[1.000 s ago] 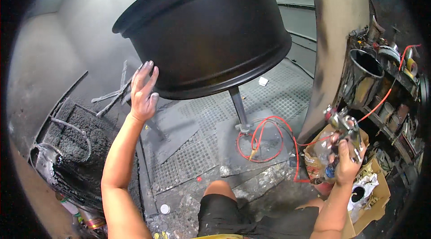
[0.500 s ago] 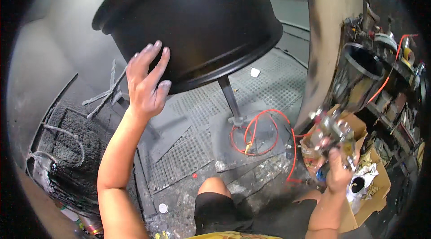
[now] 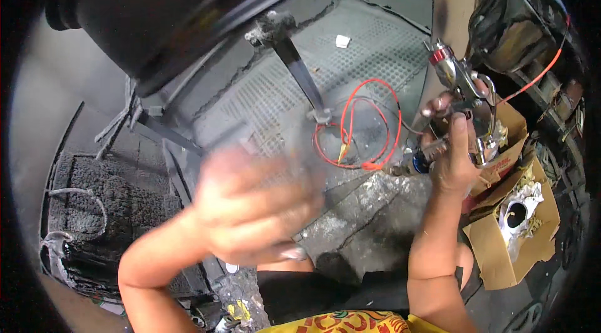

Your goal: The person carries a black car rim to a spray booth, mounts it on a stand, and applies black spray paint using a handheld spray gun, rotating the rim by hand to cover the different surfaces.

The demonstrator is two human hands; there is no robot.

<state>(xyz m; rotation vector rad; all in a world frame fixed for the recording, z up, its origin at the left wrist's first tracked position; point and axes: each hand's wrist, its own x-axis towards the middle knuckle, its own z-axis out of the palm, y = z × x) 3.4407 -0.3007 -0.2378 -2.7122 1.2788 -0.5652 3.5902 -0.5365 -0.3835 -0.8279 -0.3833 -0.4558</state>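
Note:
A chrome spray gun (image 3: 464,92) with a red ring near its nozzle is held in my right hand (image 3: 452,145), fingers wrapped round it. My left hand (image 3: 253,208) is a motion-smeared shape over the floor at the middle; I cannot make out whether its fingers hold anything. Above it, a black wheel rim (image 3: 163,1) fills the upper left, with a dark metal stand (image 3: 294,67) beneath it. A coiled red hose (image 3: 394,104) lies on the floor left of the gun.
A perforated grey mat (image 3: 269,101) covers the booth floor. A paint-crusted dark bundle (image 3: 106,214) stands at left, near a crossed metal stand (image 3: 147,129). Cardboard boxes (image 3: 494,255) and a cluttered rack (image 3: 541,76) line the right side. A pale column (image 3: 451,1) rises at upper right.
My left hand has come off the rim and moved down toward the middle. The spray gun has risen. The rim sits higher in the picture as the view has shifted.

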